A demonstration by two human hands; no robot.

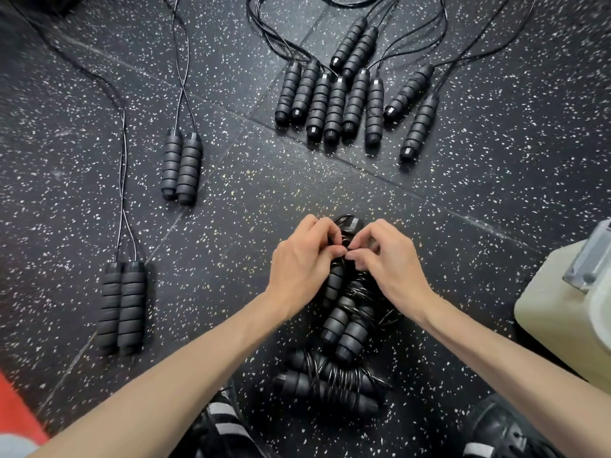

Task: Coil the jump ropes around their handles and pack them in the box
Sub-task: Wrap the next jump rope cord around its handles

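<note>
Far left on the speckled floor (231, 153), two handle pairs (122, 307) and (182, 166) lie side by side, cords loose. Your left hand (302, 259) and right hand (390, 259) both pinch the black cord on the jump rope (344, 312) you hold. A wrapped rope (327, 381) lies just below it. More uncoiled handles (353, 97) lie farther up. A cream box (555, 312) sits at the right edge.

Head view—looking steeply down, close above the floor (231, 166).
</note>
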